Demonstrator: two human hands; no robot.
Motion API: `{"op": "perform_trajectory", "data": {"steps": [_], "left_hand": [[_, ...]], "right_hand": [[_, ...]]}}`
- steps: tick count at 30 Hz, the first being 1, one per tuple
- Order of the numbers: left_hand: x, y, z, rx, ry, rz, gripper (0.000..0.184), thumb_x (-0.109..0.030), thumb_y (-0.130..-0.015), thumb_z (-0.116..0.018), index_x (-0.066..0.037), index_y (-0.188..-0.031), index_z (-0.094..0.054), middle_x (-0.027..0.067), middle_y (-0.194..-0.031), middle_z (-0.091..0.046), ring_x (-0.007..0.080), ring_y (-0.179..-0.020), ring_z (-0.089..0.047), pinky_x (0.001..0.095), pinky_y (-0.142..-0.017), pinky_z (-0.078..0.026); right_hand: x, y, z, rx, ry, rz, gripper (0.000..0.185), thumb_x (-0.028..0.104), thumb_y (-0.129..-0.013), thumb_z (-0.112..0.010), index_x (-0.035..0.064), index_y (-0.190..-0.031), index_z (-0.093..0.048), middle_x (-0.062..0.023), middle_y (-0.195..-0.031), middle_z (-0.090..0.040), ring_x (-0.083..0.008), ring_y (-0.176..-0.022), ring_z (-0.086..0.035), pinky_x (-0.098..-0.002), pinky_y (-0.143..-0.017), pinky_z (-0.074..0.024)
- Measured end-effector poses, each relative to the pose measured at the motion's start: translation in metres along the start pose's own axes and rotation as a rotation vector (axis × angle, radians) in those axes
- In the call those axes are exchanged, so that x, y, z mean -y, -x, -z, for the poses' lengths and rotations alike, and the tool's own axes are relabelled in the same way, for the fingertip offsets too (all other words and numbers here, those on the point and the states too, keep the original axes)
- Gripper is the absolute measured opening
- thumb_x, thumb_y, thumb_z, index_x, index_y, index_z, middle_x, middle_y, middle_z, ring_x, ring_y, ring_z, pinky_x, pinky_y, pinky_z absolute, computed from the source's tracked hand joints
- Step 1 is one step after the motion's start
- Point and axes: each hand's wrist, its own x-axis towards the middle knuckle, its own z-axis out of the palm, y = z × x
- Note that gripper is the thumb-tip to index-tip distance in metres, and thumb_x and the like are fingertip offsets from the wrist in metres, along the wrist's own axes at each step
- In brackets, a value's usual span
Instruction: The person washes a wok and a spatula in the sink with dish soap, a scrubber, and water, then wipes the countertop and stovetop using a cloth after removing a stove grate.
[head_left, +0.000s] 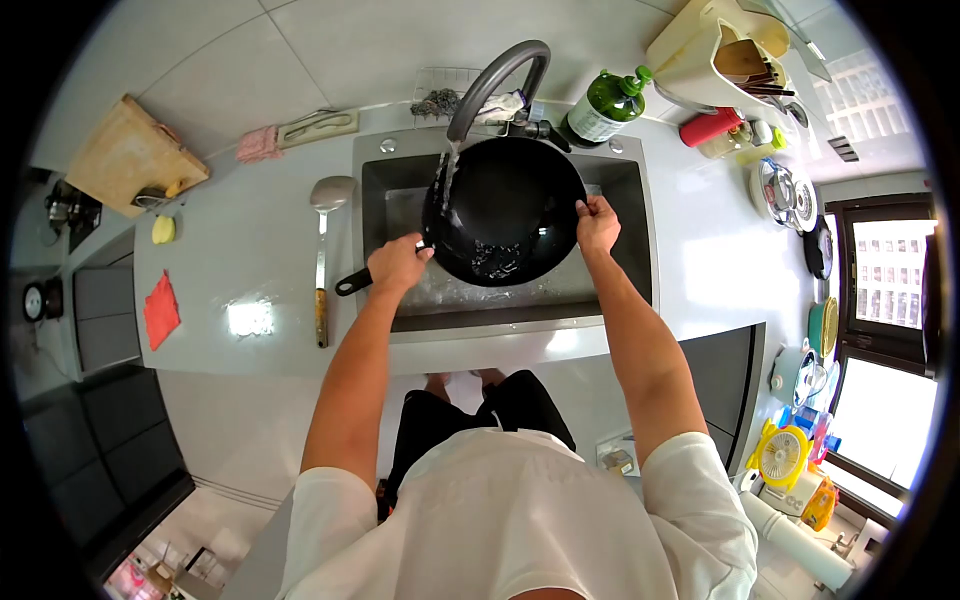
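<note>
I'd best steady the wok (pixel 508 200) beneath the faucet (pixel 477 95), left hand (pixel 398 264) seemingly clasping its handle (pixel 354 283), right hand (pixel 598 226) pinching its rim (pixel 497 283).

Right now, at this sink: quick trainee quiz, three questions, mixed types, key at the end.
1. True or false: water from the faucet is running into the wok.
2. Which of the person's hands is on the wok's rim, across from its long handle? A) left B) right C) neither
3. Fill in: the metal spatula lies on the counter to the person's ____ of the sink.

Key: 1. True. 2. B, the right hand. 3. Left.
</note>
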Motion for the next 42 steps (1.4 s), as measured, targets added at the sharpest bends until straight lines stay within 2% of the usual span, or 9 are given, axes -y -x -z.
{"op": "perform_trajectory", "data": {"steps": [5, 10, 17, 19, 27, 34, 36, 40, 42], "left_hand": [[-0.004, 0.025, 0.048, 0.056, -0.12, 0.011, 0.028, -0.043, -0.094, -0.076, -0.017, -0.106, -0.078, 0.009, -0.096, -0.08, 0.0355, -0.096, -0.076, 0.0478, -0.083, -0.058], [0.018, 0.026, 0.073, 0.134, -0.22, 0.045, 0.032, -0.044, -0.093, -0.077, -0.019, -0.111, -0.079, 0.0081, -0.104, -0.08, 0.0327, -0.101, -0.075, 0.0472, -0.084, -0.059], [0.037, 0.051, 0.063, -0.016, -0.245, 0.1, 0.03, -0.039, -0.093, -0.078, -0.016, -0.112, -0.078, 0.0084, -0.1, -0.079, 0.0322, -0.095, -0.076, 0.0462, -0.083, -0.056], [0.043, 0.063, 0.054, -0.231, -0.278, -0.017, 0.024, -0.034, -0.093, -0.077, -0.014, -0.105, -0.075, 0.0077, -0.092, -0.077, 0.0307, -0.086, -0.075, 0.0452, -0.081, -0.051], [0.055, 0.093, 0.033, -0.595, -0.286, -0.105, 0.022, -0.036, -0.096, -0.075, -0.015, -0.1, -0.072, 0.0054, -0.082, -0.073, 0.0288, -0.079, -0.072, 0.0441, -0.077, -0.046], [0.077, 0.116, 0.029, -0.688, -0.246, -0.149, 0.021, -0.036, -0.094, -0.076, -0.016, -0.095, -0.07, 0.0034, -0.078, -0.07, 0.0272, -0.075, -0.07, 0.044, -0.073, -0.042], [0.089, 0.119, 0.031, -0.729, -0.234, -0.178, 0.021, -0.036, -0.094, -0.076, -0.016, -0.094, -0.07, 0.003, -0.078, -0.07, 0.027, -0.075, -0.069, 0.044, -0.073, -0.042], [0.116, 0.126, 0.04, -0.814, -0.191, -0.229, 0.019, -0.034, -0.092, -0.078, -0.017, -0.095, -0.07, 0.0024, -0.078, -0.068, 0.0261, -0.074, -0.068, 0.0423, -0.073, -0.042], [0.132, 0.129, 0.051, -0.815, -0.153, -0.246, 0.019, -0.034, -0.092, -0.078, -0.017, -0.095, -0.07, 0.0024, -0.078, -0.068, 0.0263, -0.074, -0.068, 0.0426, -0.073, -0.042]], "right_hand": [[0.003, 0.018, -0.02, 0.068, 0.023, -0.081, 0.02, 0.023, -0.089, -0.082, 0.0132, -0.107, -0.08, -0.0108, -0.093, -0.08, -0.0304, -0.088, -0.077, -0.042, -0.083, -0.058], [0.018, 0.03, -0.049, 0.257, 0.092, -0.123, 0.019, 0.023, -0.089, -0.08, 0.0125, -0.105, -0.08, -0.0104, -0.096, -0.081, -0.0299, -0.093, -0.077, -0.0422, -0.084, -0.0579], [0.011, 0.034, -0.058, 0.436, 0.181, 0.001, 0.019, 0.024, -0.089, -0.079, 0.0113, -0.102, -0.073, -0.0117, -0.095, -0.079, -0.0338, -0.096, -0.076, -0.0453, -0.086, -0.0584], [0.01, 0.037, -0.055, 0.449, 0.173, 0.041, 0.02, 0.024, -0.089, -0.079, 0.0099, -0.1, -0.07, -0.0121, -0.092, -0.079, -0.035, -0.094, -0.076, -0.0457, -0.085, -0.0582], [0.033, 0.057, -0.025, 0.258, -0.067, 0.185, 0.025, 0.016, -0.091, -0.079, 0.0052, -0.09, -0.056, -0.0148, -0.079, -0.07, -0.0319, -0.071, -0.065, -0.0432, -0.071, -0.0529], [0.057, 0.082, -0.009, 0.187, -0.183, 0.249, 0.02, 0.011, -0.092, -0.077, 0.004, -0.092, -0.058, -0.0165, -0.081, -0.07, -0.0325, -0.072, -0.065, -0.0423, -0.071, -0.0533], [0.064, 0.096, -0.007, 0.086, -0.205, 0.314, 0.024, 0.014, -0.093, -0.08, 0.0047, -0.092, -0.058, -0.0142, -0.079, -0.07, -0.0276, -0.065, -0.061, -0.0404, -0.067, -0.0519], [0.084, 0.126, 0.001, 0.019, -0.224, 0.316, 0.023, 0.013, -0.093, -0.081, 0.0045, -0.093, -0.059, -0.0133, -0.079, -0.068, -0.0247, -0.066, -0.059, -0.0386, -0.068, -0.0521], [0.104, 0.142, 0.006, -0.023, -0.2, 0.272, 0.019, 0.014, -0.093, -0.079, 0.0043, -0.094, -0.063, -0.0167, -0.085, -0.072, -0.0358, -0.077, -0.068, -0.0443, -0.074, -0.054]]}}
